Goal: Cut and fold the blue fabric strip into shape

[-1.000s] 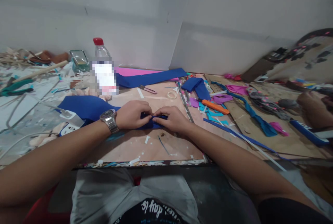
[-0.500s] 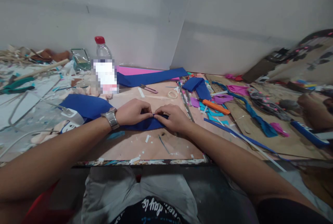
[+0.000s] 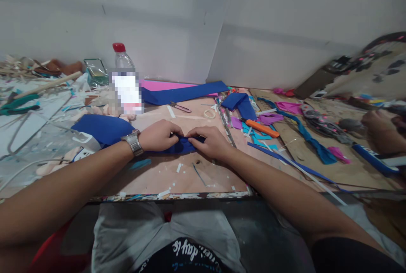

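Note:
A strip of blue fabric (image 3: 177,147) lies on the table in front of me, its near edge folded up between my fingers. My left hand (image 3: 160,136), with a metal watch (image 3: 135,142) at the wrist, pinches the strip with thumb and forefinger. Just to the right, my right hand (image 3: 209,142) pinches the same strip, thumb tip on the fold. A small gap separates the two pinches. The strip's wide end (image 3: 103,128) spreads out to the left, beyond the watch. My palms and curled fingers hide part of the cloth.
Behind the hands lie thread snips (image 3: 180,107), a tape ring (image 3: 209,114) and another blue strip (image 3: 187,94). An orange cutter (image 3: 262,128) sits among scraps on the right. A phone (image 3: 127,91) leans on a bottle (image 3: 123,58). Far right, another person's hand (image 3: 379,127) shows.
My left hand's pinch has shifted slightly left, widening the gap between the two hands along the blue fabric. The right hand stays nearly in place. The whole view has shifted slightly.

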`<state>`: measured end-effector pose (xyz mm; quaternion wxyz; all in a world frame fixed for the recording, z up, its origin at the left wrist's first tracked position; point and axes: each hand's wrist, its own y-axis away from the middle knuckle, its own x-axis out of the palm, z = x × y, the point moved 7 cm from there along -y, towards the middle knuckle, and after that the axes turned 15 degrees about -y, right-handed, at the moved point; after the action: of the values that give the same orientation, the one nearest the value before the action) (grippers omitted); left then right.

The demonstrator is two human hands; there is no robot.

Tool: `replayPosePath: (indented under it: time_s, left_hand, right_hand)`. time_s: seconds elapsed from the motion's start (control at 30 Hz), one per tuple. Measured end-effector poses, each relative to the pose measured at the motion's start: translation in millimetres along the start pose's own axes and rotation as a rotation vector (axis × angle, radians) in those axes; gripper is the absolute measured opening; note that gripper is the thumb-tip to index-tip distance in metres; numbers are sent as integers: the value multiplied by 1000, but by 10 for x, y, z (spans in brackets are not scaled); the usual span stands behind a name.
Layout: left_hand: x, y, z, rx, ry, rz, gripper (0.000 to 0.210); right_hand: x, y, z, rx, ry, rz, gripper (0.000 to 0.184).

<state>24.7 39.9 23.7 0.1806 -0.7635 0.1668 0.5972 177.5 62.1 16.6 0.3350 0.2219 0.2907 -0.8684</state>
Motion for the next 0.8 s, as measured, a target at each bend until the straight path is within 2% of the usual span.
replayPosePath:
  time_s: [0.27, 0.8]
  left_hand:
    - [10, -7, 40, -28, -108, -32, 42]
    - [58, -5, 135, -74, -279, 35, 35]
  right_hand:
    - [-25, -5, -1, 3, -26, -44, 20]
    - [-59, -9, -9, -16, -103, -110, 21]
